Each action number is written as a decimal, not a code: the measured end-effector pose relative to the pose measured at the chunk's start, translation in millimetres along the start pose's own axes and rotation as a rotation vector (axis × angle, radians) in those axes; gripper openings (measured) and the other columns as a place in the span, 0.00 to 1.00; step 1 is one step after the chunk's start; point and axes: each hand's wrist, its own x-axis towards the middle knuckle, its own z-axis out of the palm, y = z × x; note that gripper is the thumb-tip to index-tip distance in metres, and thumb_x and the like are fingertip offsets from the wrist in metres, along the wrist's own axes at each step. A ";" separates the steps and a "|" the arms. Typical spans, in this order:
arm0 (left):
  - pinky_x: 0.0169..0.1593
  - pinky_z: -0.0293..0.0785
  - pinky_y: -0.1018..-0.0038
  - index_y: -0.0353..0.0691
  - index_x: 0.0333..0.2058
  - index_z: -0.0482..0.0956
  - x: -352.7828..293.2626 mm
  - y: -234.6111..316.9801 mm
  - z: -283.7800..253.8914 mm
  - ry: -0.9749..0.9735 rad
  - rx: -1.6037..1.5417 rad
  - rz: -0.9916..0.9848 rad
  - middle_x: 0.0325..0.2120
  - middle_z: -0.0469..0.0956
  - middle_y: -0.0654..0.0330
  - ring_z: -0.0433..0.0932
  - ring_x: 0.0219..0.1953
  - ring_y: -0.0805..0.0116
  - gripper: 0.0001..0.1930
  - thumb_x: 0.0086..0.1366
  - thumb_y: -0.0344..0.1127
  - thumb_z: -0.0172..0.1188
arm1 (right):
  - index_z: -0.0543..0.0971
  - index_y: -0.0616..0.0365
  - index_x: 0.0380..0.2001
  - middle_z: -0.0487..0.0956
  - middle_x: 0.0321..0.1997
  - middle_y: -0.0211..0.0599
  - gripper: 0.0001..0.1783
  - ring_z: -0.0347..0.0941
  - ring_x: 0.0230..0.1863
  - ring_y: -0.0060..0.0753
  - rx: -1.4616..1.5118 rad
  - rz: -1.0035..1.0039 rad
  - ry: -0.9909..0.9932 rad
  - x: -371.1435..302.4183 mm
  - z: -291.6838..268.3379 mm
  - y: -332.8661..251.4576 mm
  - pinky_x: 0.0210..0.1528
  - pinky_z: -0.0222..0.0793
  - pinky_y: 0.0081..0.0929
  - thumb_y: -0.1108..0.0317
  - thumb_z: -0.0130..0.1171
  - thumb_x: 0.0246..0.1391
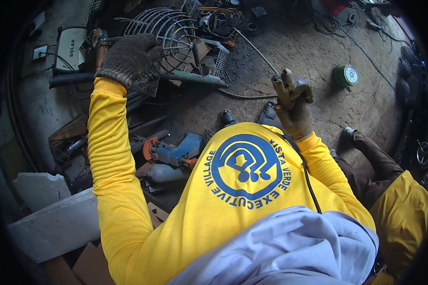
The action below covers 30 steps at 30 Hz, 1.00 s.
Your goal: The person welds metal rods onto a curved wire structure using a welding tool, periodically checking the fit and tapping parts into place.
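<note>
My left hand [128,59], in a dark knitted work glove, is closed on the near left edge of a round wire guard [169,26] like a fan's; its fingertips are partly hidden. The guard's curved wires rise over a metal frame with a greenish tube [192,77]. My right hand [296,116], also gloved, is closed round a worn brownish welding electrode holder [282,89]. A thin pale welding rod [256,50] points from the holder up and left, its far end near the scrap beside the guard.
A person in brown trousers [375,152] and yellow clothing is close on my right. A green round tin [345,75] stands on the concrete floor. White boards [57,225] and a blue-and-orange tool [176,148] lie at left. A black cable [310,183] crosses my shirt.
</note>
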 end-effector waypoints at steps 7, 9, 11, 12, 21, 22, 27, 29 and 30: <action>0.49 0.76 0.61 0.40 0.43 0.82 -2.5 7.7 -2.9 -0.013 -0.008 -0.058 0.38 0.83 0.52 0.81 0.43 0.52 0.16 0.67 0.47 0.60 | 0.75 0.47 0.61 0.62 0.43 0.39 0.32 0.60 0.47 0.40 -0.087 -0.093 -0.020 2.9 -7.2 2.2 0.54 0.57 0.35 0.61 0.62 0.49; 0.49 0.76 0.61 0.40 0.43 0.82 -2.0 10.1 -5.0 -0.021 -0.014 -0.079 0.39 0.83 0.52 0.81 0.44 0.52 0.16 0.67 0.47 0.61 | 0.75 0.45 0.62 0.61 0.43 0.39 0.33 0.60 0.46 0.40 -0.072 -0.088 -0.008 2.2 -7.9 3.7 0.55 0.57 0.35 0.61 0.62 0.49; 0.49 0.76 0.61 0.41 0.43 0.82 -1.7 7.7 -3.8 -0.014 -0.003 -0.067 0.39 0.83 0.52 0.82 0.44 0.52 0.16 0.67 0.48 0.61 | 0.75 0.46 0.62 0.62 0.44 0.40 0.34 0.59 0.46 0.41 -0.093 -0.080 -0.055 2.9 -10.3 0.7 0.54 0.57 0.35 0.60 0.63 0.49; 0.49 0.76 0.60 0.41 0.43 0.82 -1.2 6.1 -3.3 -0.010 0.007 -0.054 0.39 0.83 0.52 0.82 0.44 0.52 0.16 0.67 0.48 0.61 | 0.75 0.46 0.62 0.62 0.44 0.40 0.34 0.59 0.46 0.41 -0.093 -0.080 -0.055 0.7 -8.8 2.3 0.54 0.57 0.35 0.60 0.63 0.49; 0.47 0.77 0.58 0.43 0.42 0.82 2.4 1.7 -4.9 0.020 0.073 -0.029 0.37 0.83 0.52 0.82 0.42 0.49 0.17 0.67 0.50 0.60 | 0.74 0.54 0.56 0.65 0.44 0.42 0.31 0.64 0.46 0.43 0.008 -0.015 -0.048 -14.1 7.0 10.8 0.51 0.63 0.36 0.63 0.67 0.47; 0.47 0.77 0.58 0.43 0.42 0.82 4.2 3.2 -5.2 0.020 0.070 -0.023 0.37 0.83 0.52 0.82 0.42 0.49 0.17 0.67 0.50 0.60 | 0.74 0.53 0.58 0.65 0.45 0.42 0.31 0.64 0.46 0.43 0.048 -0.002 -0.033 -16.9 10.4 11.3 0.52 0.62 0.37 0.62 0.66 0.47; 0.48 0.77 0.59 0.43 0.43 0.82 15.9 2.1 -2.4 -0.034 0.119 0.073 0.38 0.83 0.52 0.81 0.42 0.50 0.17 0.67 0.50 0.59 | 0.73 0.49 0.62 0.65 0.46 0.42 0.34 0.63 0.47 0.43 -0.104 -0.053 -0.063 -9.1 19.1 -13.9 0.54 0.60 0.38 0.60 0.64 0.49; 0.48 0.77 0.59 0.42 0.43 0.82 14.5 -6.5 -1.2 -0.055 0.121 0.071 0.38 0.83 0.52 0.81 0.42 0.50 0.17 0.68 0.49 0.59 | 0.73 0.45 0.65 0.65 0.47 0.41 0.36 0.62 0.48 0.43 -0.040 -0.091 -0.059 -6.2 25.1 -20.7 0.55 0.59 0.38 0.60 0.62 0.49; 0.48 0.77 0.60 0.42 0.43 0.82 16.8 -7.9 0.3 -0.071 0.120 0.086 0.38 0.83 0.52 0.81 0.42 0.50 0.17 0.68 0.49 0.59 | 0.73 0.45 0.65 0.65 0.47 0.41 0.36 0.62 0.48 0.43 -0.045 -0.083 -0.062 -7.6 28.0 -21.2 0.55 0.59 0.38 0.60 0.62 0.49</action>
